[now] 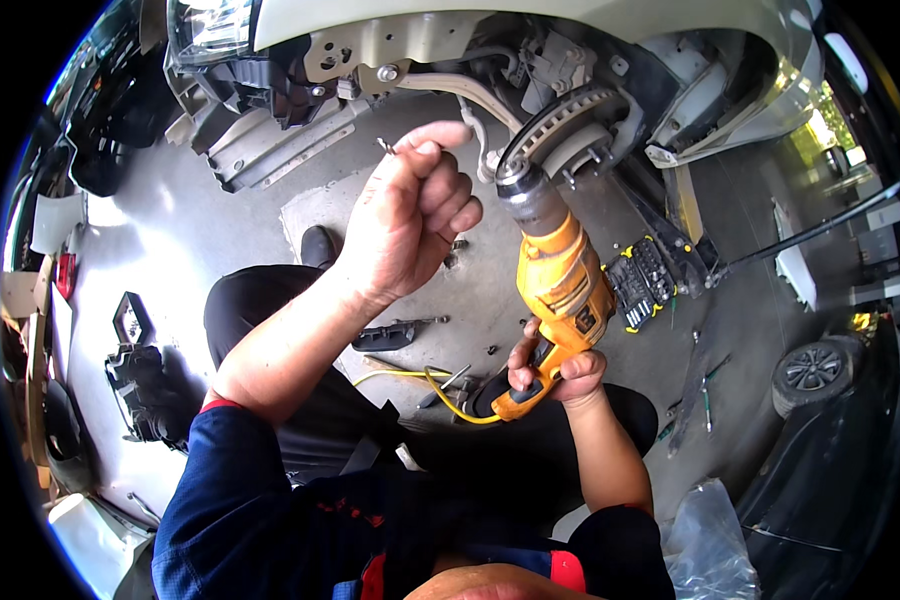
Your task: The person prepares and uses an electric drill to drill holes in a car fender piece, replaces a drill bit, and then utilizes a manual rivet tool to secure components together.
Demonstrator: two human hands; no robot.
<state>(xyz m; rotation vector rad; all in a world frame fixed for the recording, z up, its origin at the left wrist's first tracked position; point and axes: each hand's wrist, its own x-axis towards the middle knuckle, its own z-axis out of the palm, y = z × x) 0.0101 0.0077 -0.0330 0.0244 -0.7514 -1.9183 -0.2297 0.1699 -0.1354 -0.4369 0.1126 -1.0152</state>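
My left hand is raised, pinching a small metal part between thumb and index finger, its other fingers curled. My right hand grips the handle of an orange power tool, which has a dark battery or base and a yellow cord near it. The tool's silver-and-black front end points up beside a brake disc with studs, under a car's pale body panel. A curved metal suspension arm runs behind my left hand's fingertips.
A socket case lies right of the tool, beside dark metal stands. Removed black parts and loose tools lie on the grey floor. A wheel and dark bodywork are at the right, a plastic sheet at lower right.
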